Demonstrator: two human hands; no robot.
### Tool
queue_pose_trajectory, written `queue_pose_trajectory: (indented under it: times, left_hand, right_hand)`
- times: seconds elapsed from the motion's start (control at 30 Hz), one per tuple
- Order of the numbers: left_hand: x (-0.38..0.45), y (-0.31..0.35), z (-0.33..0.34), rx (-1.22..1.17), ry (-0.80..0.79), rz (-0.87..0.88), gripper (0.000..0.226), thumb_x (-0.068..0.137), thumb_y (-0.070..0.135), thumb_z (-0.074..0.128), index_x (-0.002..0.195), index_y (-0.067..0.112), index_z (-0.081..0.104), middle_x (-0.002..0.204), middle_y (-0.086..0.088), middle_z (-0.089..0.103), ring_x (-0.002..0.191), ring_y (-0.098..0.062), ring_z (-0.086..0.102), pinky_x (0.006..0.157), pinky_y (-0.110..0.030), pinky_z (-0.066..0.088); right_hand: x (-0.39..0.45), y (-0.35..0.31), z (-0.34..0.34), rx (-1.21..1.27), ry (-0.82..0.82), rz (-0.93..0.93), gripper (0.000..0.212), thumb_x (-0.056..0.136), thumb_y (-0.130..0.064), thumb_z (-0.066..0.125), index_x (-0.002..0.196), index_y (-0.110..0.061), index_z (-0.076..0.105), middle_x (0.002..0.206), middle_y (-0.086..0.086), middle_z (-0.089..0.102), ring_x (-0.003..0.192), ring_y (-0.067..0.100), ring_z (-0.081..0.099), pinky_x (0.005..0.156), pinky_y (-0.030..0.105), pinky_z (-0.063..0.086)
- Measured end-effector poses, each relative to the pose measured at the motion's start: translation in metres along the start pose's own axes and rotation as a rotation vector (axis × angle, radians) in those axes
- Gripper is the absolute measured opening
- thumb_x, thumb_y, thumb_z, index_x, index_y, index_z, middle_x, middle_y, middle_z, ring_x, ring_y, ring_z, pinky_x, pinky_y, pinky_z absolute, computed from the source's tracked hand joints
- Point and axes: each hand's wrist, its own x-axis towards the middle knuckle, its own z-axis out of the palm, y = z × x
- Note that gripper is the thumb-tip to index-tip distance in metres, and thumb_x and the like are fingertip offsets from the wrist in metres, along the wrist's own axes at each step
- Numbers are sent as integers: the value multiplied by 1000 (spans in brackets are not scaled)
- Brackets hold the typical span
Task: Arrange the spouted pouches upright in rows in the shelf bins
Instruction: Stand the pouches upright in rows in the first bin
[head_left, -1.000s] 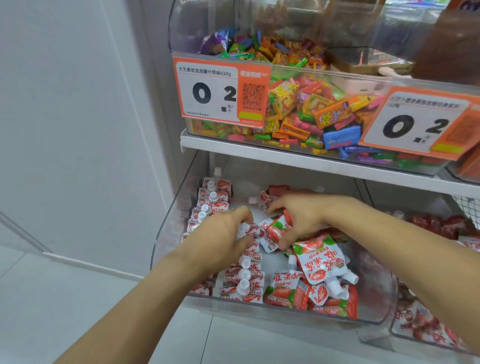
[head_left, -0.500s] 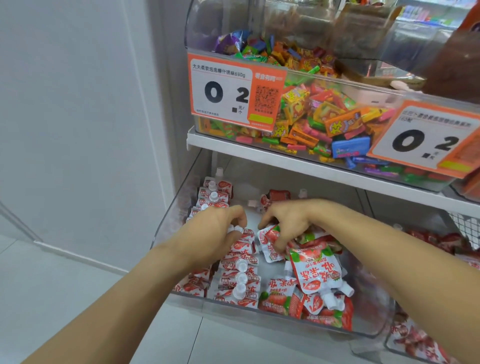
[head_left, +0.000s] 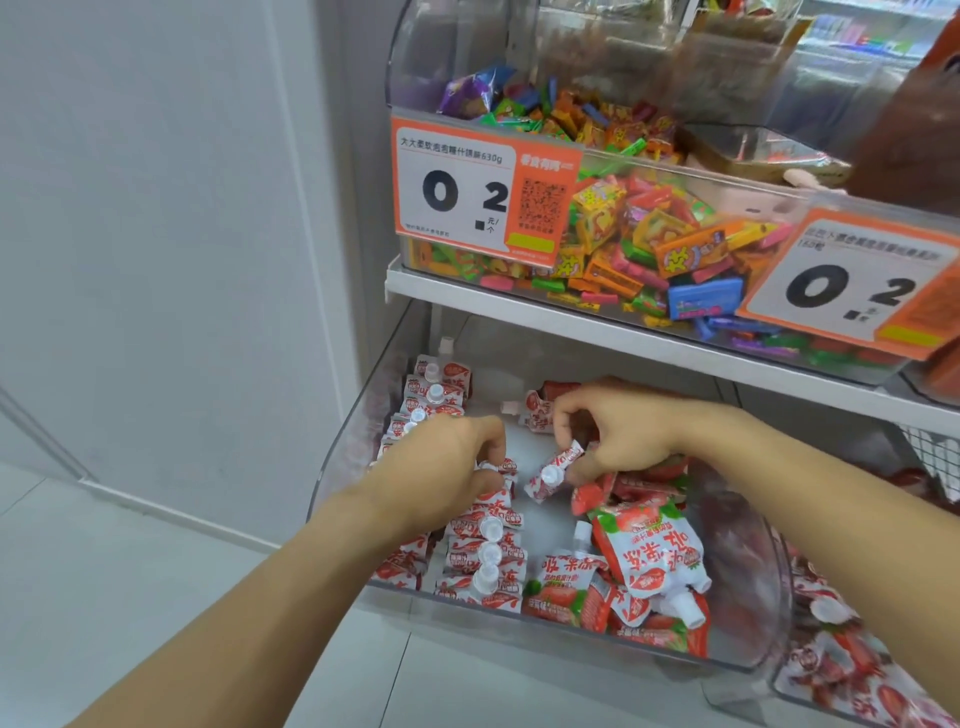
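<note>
Nearest, a loose heap of pouches (head_left: 644, 566) lies flat below the right hand (head_left: 621, 434), against the clear bin (head_left: 519, 631) front wall. Beside it, an upright row of pouches (head_left: 485, 556) runs away under the left hand (head_left: 441, 467), whose curled fingers press down on the top of one pouch in that row. The right hand, just across a bare strip of bin floor, pinches a small pouch (head_left: 553, 470) with its white cap pointing toward the left hand. Beyond both hands, the candy bin (head_left: 623, 228) sits on the shelf above.
</note>
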Motion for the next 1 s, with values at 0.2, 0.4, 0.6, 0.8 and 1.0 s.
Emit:
queue_pose_trajectory:
  times: [0.2,0.4,0.6,0.8,1.0]
  left_hand:
    - [-2,-2,0,-41,18,-5,9,90,26,67,91,25,58,87,10,65,81,-10,61,73,-31,53]
    - [0,2,2,-48,59,-5,7,93,27,62,94,24,56,87,9,64,78,-8,59,71,-32,53]
    - [-4,0,-3,15,74,-22,24,81,40,73,98,28,61,87,11,67,80,-6,61,72,-32,54]
    - [-13,-5,-7,92,61,-80,32,80,35,77,109,27,68,92,12,70,79,-2,63,76,-23,55]
    - [-5,4,2,17,86,-107,36,80,32,77,114,22,70,93,5,75,82,-7,68,80,-25,55]
  right_hand:
    - [8,7,2,92,233,49,15,87,-45,70,91,-32,64,91,-7,66,84,16,63,78,34,51]
    - [25,-10,8,121,313,170,27,95,-43,61,94,-16,61,86,4,66,77,23,65,69,34,51]
    - [51,-10,33,156,-33,38,26,94,-29,66,116,-24,54,118,-2,61,108,19,59,94,34,49]
    - [52,-6,29,180,-136,12,58,98,-24,62,151,-26,38,153,-2,43,131,19,49,111,32,39]
    - [49,1,25,214,-170,42,56,98,-21,62,150,-23,42,150,0,48,131,21,50,100,25,40]
